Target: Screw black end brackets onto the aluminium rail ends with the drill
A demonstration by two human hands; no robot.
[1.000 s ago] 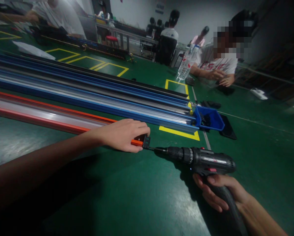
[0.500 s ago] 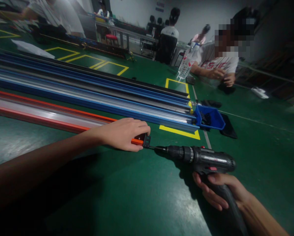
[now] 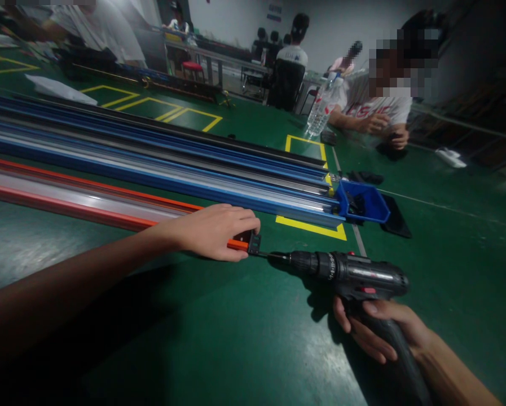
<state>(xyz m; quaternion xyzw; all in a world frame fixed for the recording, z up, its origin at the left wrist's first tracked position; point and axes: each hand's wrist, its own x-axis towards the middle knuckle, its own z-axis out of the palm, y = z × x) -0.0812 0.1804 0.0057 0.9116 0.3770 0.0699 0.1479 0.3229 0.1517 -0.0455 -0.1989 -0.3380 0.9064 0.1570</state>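
A long orange profile with a pale inner face [image 3: 83, 197] lies on the green table. Wrapped over its right end is my left hand [image 3: 214, 232], closed, hiding part of the rail. A small black end cap [image 3: 255, 243] shows at that end, just past my fingers. My right hand [image 3: 373, 330] grips the handle of a black cordless drill [image 3: 363, 274], held level with its chuck facing left. The drill's thin bit reaches the end cap; whether it sits in a screw there is too small to tell.
Several blue and black profiles [image 3: 193, 175] lie behind the orange one. By their right ends sits a blue parts bin [image 3: 379, 210] holding small black pieces, next to a dark flat object [image 3: 396, 217]. Farther back stand plastic bottles [image 3: 318, 110]; a person [image 3: 377, 113] sits across the table.
Both hands, the drill and the profile keep nearly the same places, with only a slight shift of the whole view. The person across has moved their hands a little.
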